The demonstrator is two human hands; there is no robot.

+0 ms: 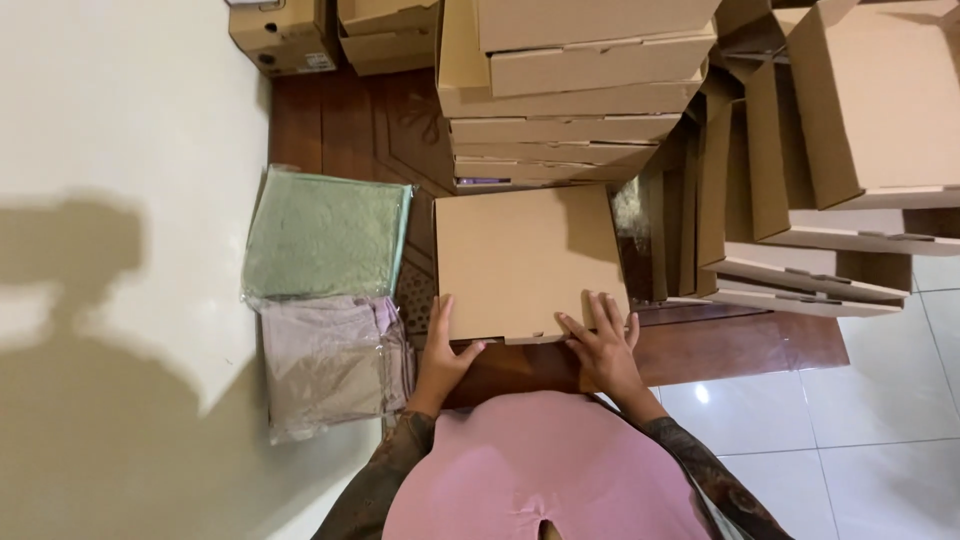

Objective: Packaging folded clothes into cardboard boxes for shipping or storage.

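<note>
Inspector: Packages first. What lies where?

Clerk: At upper centre stands a stack of flat brown cartons (pixel 570 110). More folded cartons (pixel 800 200) lean at upper right. A small box (pixel 283 35) with a pale label sits at upper left. At left centre, a green cloth in clear wrap (pixel 325 235) lies just above a mauve cloth in clear wrap (pixel 335 365).

Inspector: And the item in hand?

Clerk: A flat, closed cardboard box (pixel 525 260), plain brown and unmarked, lies in the centre of the frame on dark wood.

Inspector: The hands?

Clerk: The left hand (pixel 443 355) grips the box's lower left edge, thumb along the front. The right hand (pixel 600 345) lies open, fingers spread on the lower right corner.
</note>
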